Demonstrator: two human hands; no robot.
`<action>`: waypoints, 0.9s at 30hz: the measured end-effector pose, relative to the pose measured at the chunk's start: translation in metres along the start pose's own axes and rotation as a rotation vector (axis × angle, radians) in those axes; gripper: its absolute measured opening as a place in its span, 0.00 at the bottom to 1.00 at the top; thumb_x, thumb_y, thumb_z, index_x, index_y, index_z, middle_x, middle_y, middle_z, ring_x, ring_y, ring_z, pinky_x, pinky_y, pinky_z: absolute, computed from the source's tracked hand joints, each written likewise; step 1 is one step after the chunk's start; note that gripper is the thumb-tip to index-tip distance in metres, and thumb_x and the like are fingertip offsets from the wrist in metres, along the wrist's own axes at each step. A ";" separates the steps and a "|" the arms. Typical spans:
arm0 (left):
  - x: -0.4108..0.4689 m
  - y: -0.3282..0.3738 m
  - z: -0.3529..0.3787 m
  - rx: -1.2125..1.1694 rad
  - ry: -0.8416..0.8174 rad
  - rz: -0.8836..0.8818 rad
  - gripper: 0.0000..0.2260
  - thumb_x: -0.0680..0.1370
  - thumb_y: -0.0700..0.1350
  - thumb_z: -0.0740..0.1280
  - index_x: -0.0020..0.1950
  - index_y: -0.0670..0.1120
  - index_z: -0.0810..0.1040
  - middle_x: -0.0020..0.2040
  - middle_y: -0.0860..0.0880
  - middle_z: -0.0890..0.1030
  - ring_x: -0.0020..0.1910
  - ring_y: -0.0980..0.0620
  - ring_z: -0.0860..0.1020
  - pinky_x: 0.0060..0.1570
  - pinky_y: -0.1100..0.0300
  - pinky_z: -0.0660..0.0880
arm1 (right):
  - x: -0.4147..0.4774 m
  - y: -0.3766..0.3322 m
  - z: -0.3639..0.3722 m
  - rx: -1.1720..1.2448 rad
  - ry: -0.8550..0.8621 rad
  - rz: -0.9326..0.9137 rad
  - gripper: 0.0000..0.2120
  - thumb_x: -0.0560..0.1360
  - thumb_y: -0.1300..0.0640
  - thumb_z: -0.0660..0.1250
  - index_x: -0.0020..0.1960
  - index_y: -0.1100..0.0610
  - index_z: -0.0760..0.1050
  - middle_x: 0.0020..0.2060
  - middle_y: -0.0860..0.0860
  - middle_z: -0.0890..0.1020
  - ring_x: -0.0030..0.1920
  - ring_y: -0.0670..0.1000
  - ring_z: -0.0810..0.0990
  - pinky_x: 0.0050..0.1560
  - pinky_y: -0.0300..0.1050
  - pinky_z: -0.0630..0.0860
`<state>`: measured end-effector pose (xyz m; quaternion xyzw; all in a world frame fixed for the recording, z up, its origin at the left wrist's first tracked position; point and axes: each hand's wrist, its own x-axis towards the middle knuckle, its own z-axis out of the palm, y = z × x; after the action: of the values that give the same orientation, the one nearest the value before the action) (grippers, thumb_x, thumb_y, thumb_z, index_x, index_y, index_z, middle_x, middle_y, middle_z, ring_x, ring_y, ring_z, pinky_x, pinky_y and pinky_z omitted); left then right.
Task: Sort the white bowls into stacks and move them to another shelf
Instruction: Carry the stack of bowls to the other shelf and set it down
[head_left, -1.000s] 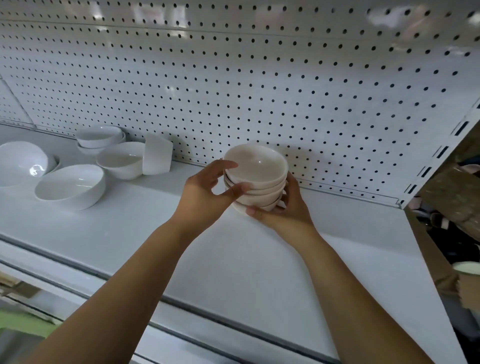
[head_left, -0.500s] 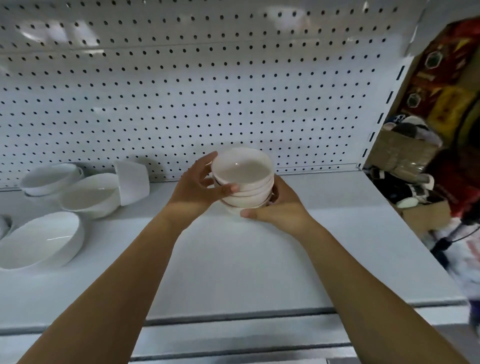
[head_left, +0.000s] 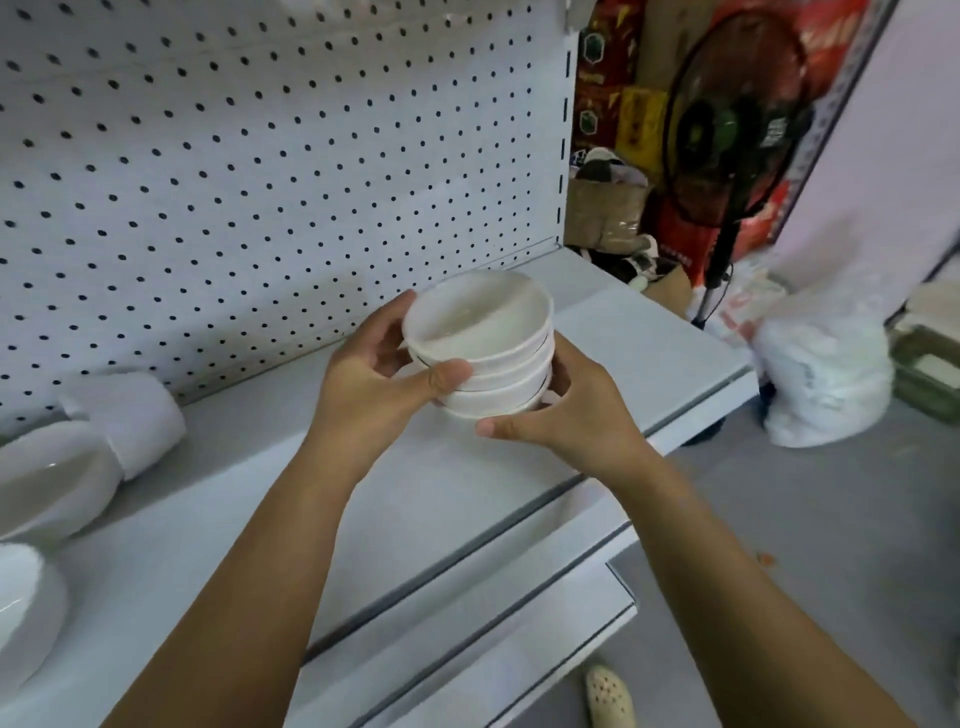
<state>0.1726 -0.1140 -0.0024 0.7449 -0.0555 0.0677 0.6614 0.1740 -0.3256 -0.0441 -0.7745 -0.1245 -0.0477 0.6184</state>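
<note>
A stack of small white bowls (head_left: 483, 338) is held above the white shelf (head_left: 426, 499), near its right end. My left hand (head_left: 379, 384) grips the stack's left side, thumb across the front. My right hand (head_left: 566, 421) cups the stack from below and from the right, thumb along the lowest bowl. More white bowls lie at the left: a large bowl (head_left: 47, 478), another large bowl (head_left: 21, 618) at the frame's edge, and a white cup on its side (head_left: 130, 415).
White pegboard (head_left: 260, 171) backs the shelf. A lower shelf edge (head_left: 498, 639) juts out below. Right of the shelving stand a black pedestal fan (head_left: 737, 140), red and yellow packages (head_left: 613, 88), a brown bag (head_left: 602, 213) and a white plastic bag (head_left: 826, 374) on the grey floor.
The view has swung right and tilted, so the shelf's right end, the fan and the floor now show. Both hands keep the same hold on the stack, which sits nearer the shelf's right end.
</note>
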 end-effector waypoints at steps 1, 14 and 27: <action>0.000 0.001 0.008 -0.007 -0.039 -0.001 0.33 0.57 0.54 0.83 0.61 0.62 0.79 0.59 0.59 0.85 0.60 0.59 0.82 0.58 0.62 0.79 | -0.010 -0.002 -0.009 -0.007 0.031 0.002 0.45 0.59 0.50 0.87 0.72 0.44 0.71 0.62 0.41 0.82 0.64 0.47 0.79 0.64 0.50 0.79; -0.004 0.022 0.177 -0.005 -0.550 0.068 0.42 0.60 0.54 0.83 0.73 0.62 0.74 0.68 0.62 0.80 0.70 0.59 0.76 0.62 0.59 0.79 | -0.128 -0.002 -0.143 -0.048 0.486 0.181 0.46 0.58 0.59 0.88 0.72 0.49 0.72 0.59 0.41 0.84 0.61 0.41 0.82 0.53 0.37 0.81; -0.006 0.055 0.441 -0.182 -0.840 0.114 0.49 0.62 0.50 0.86 0.80 0.48 0.68 0.70 0.55 0.80 0.70 0.58 0.77 0.63 0.58 0.79 | -0.206 0.015 -0.355 -0.206 0.785 0.238 0.47 0.58 0.56 0.88 0.72 0.47 0.72 0.62 0.40 0.82 0.63 0.42 0.80 0.54 0.38 0.81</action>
<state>0.1694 -0.5585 -0.0006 0.6424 -0.3665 -0.2099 0.6395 0.0073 -0.7002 -0.0238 -0.7644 0.2164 -0.2793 0.5394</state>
